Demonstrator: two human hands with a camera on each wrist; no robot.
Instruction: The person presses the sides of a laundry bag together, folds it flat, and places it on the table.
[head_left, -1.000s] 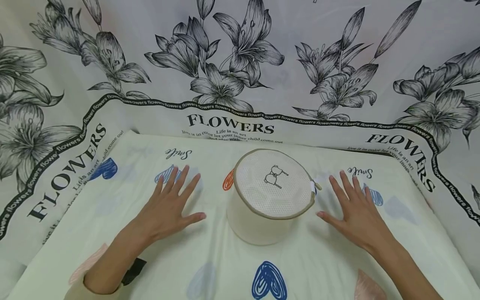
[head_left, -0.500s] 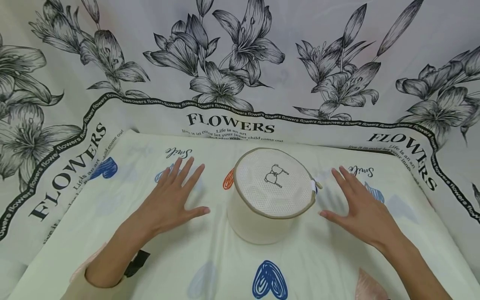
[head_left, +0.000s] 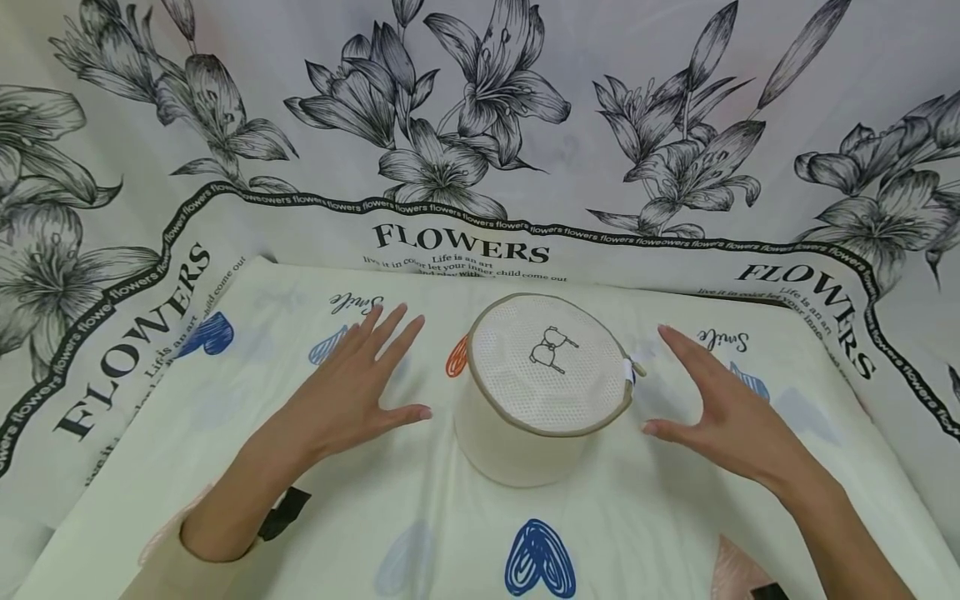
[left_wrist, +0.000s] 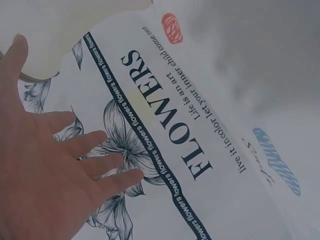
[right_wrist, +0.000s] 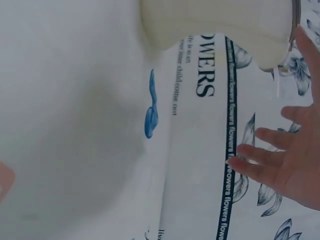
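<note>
An embroidery hoop with white mesh fabric lies slightly tilted on top of a cream round base. A dark outline figure is stitched on the fabric, and the hoop's screw end points right. My left hand hovers left of the hoop, its fingers spread and thumb toward the base. On the other side my right hand is held the same way, thumb near the base. Neither hand touches the hoop. Both wrist views show an open palm, the left hand and right hand, beside the cream base.
The table is covered by a pale cloth printed with hearts and "Smile" lettering. Behind and at both sides hangs a white curtain with black lily drawings and "FLOWERS" text. Black straps show near the wrists.
My left hand has moved right and forward, closer to the hoop. The right hand has turned so its palm faces the hoop, with its fingers now closer together. The hoop has stayed in place.
</note>
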